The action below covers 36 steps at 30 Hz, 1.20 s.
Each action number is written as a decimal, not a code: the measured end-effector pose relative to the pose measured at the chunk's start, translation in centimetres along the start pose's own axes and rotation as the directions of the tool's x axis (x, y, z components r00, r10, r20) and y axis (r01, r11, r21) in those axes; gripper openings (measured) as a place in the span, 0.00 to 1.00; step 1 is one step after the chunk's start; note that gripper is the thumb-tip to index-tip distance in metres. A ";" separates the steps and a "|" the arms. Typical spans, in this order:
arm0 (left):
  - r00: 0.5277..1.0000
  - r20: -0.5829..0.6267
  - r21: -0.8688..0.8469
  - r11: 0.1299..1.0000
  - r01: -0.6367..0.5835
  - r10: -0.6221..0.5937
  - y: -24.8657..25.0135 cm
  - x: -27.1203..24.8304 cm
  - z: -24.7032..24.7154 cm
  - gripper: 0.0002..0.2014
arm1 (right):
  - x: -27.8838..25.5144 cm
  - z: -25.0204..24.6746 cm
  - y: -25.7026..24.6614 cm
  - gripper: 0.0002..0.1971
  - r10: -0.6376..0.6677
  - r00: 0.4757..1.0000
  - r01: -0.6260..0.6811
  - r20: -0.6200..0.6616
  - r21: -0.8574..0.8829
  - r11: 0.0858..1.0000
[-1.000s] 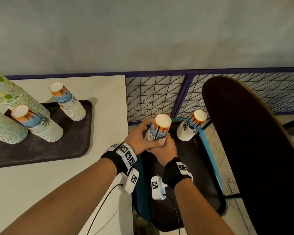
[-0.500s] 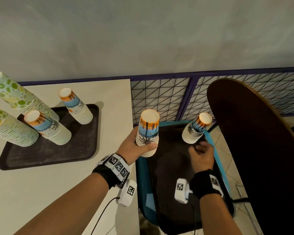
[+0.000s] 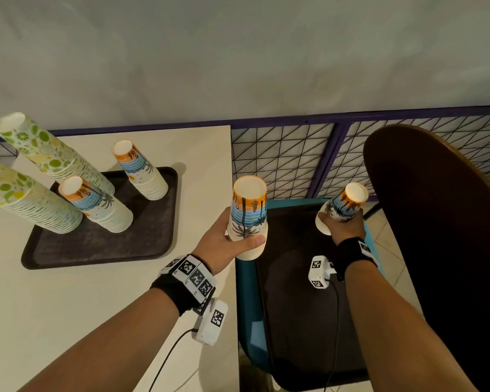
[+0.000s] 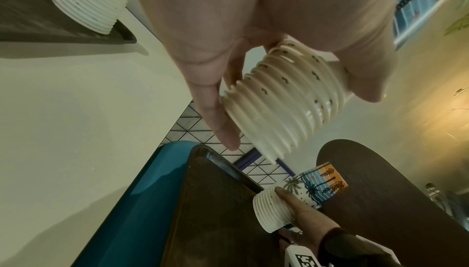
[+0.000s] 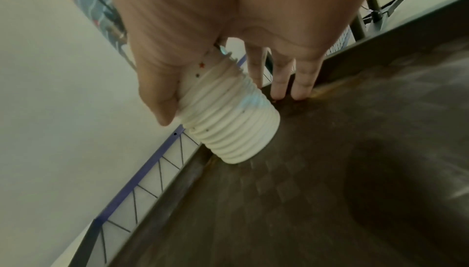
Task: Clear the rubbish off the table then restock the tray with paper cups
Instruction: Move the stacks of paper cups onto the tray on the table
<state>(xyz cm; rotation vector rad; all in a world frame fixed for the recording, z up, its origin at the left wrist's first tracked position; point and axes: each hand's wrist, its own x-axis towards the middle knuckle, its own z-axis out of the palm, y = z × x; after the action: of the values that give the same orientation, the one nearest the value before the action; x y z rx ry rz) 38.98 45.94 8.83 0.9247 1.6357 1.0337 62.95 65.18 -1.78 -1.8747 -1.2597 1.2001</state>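
My left hand (image 3: 232, 241) grips an upside-down stack of palm-print paper cups (image 3: 248, 216) in the air beside the table's right edge; its ribbed rims (image 4: 279, 109) show in the left wrist view. My right hand (image 3: 343, 227) holds a second palm-print stack (image 3: 341, 206) that stands on the dark tray on the chair (image 3: 294, 292), thumb and fingers round its rims (image 5: 233, 125). The dark tray on the table (image 3: 102, 244) carries two palm-print stacks (image 3: 96, 205) (image 3: 142, 171) and two taller lime-print stacks (image 3: 48, 157) (image 3: 17, 199).
The cream table (image 3: 68, 306) ends at the right beside a teal chair seat (image 3: 249, 306). The dark chair back (image 3: 441, 236) rises to the right. A purple wire-grid fence (image 3: 283, 157) and a grey wall stand behind.
The left hand has lifted its stack off the chair tray and moved it left towards the table. The right hand let go of that stack, reached right and took hold of the second one.
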 end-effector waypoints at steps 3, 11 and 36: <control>1.000 -0.001 0.005 1.000 0.005 -0.005 0.1 0.0 -0.3 0.26 | -1.2 0.1 -0.1 0.47 -0.011 0.997 0.012 -0.071 0.010 1.000; 0.996 -0.081 -0.032 0.999 0.018 -0.020 -0.5 -1.1 -2.4 0.27 | -2.6 -0.6 0.3 0.54 0.015 0.982 0.023 -0.191 0.196 0.980; 0.635 -0.748 0.127 0.981 -0.149 0.193 0.4 -4.7 -27.1 0.33 | -21.6 27.4 -27.1 0.34 -0.581 0.635 0.416 0.509 0.409 0.812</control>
<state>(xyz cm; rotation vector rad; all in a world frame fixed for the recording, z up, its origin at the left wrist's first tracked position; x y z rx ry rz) 14.19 36.27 15.66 0.7145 2.3016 1.6754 24.02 55.30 16.66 -0.8273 -1.7180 1.6027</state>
